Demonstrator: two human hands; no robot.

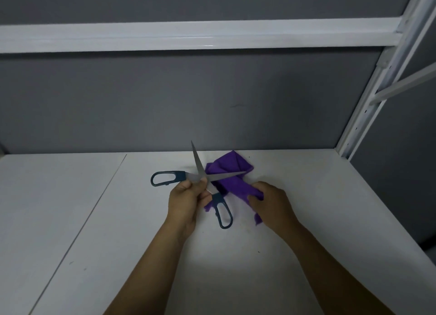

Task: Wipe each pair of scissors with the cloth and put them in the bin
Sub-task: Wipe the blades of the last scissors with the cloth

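White surface (pixel 318 220), grey wall behind, pretty dim. Left hand (pixel 186 199) gripped the scissors (pixel 197 161) at the pivot, hiding it, blades spread wide. Right hand (pixel 271 201) clutched the purple cloth (pixel 226 163) just beside them, partly covering it.

My left forearm (pixel 151 267) and right forearm (pixel 330 265) show bare from the lower edge, at about 7 and 5 o'clock, right up to the wrists. My left hand (pixel 185 197) and right hand (pixel 271 202) are bare too, down to the fingers (pixel 254 200).
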